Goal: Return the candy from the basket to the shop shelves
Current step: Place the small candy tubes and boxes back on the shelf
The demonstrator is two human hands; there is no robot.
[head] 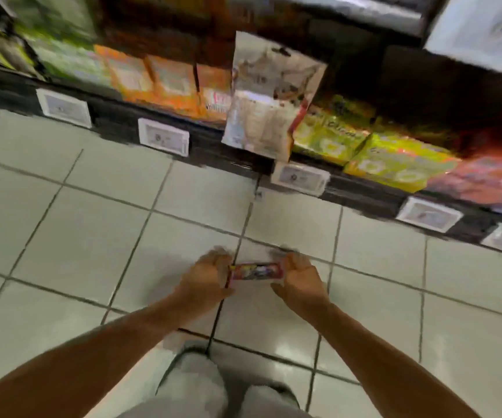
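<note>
You hold the small red candy pack (255,271) by its ends, left hand (206,279) and right hand (299,280) each curled round one, low over the tiled floor (92,221), so shelving it among the wrong packets (334,137) on the bottom shelf (243,168) is your risk.

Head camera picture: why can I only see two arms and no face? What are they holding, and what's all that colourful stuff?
The camera sits on the person's head and looks forward and down, so you see only their arms. The left hand and the right hand each grip one end of a small red candy bar, held above the tiled floor. Ahead is a shop shelf with orange packs, yellow-green packs and one pale bag sticking out at the front. White price tags line its edge. The picture is blurry.
</note>
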